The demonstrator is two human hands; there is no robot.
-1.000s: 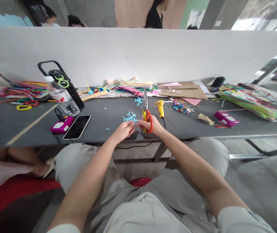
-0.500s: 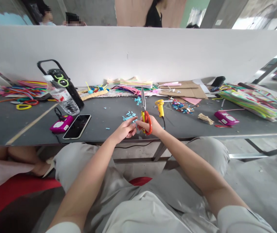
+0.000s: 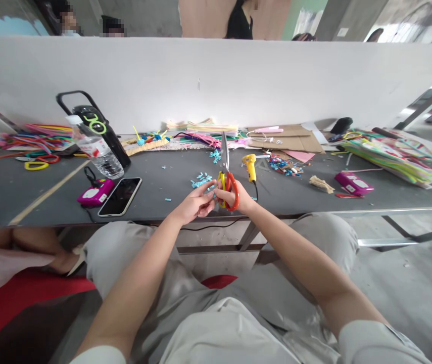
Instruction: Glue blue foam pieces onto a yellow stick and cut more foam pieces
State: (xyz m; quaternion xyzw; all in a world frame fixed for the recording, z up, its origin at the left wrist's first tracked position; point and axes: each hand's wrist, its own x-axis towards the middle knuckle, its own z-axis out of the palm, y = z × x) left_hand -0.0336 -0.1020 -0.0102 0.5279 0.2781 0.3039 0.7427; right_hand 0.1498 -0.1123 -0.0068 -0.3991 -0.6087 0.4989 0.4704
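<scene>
My right hand (image 3: 243,199) holds a pair of scissors (image 3: 231,190) with one orange and one yellow handle, blades pointing away from me and nearly together. The fingertips of my left hand (image 3: 196,204) are pinched close beside the right fingertips; whatever lies between them is too small to make out. Just beyond the left fingers is a scatter of small light-blue cut pieces (image 3: 201,180). A second light-blue cluster (image 3: 214,156) sits farther back, left of the blades. One stray blue piece (image 3: 168,199) lies to the left.
Right of the scissors stands a yellow glue gun (image 3: 251,168) with its cord. To my left are a phone (image 3: 120,197), a purple box (image 3: 96,193), a water bottle (image 3: 104,157) and a black flask (image 3: 115,144). Pipe cleaners (image 3: 393,156) lie far right. A white partition (image 3: 200,101) backs the table.
The scissors' handles have spread slightly, the orange one shifting a little to the right. Both hands stay in nearly the same place.
</scene>
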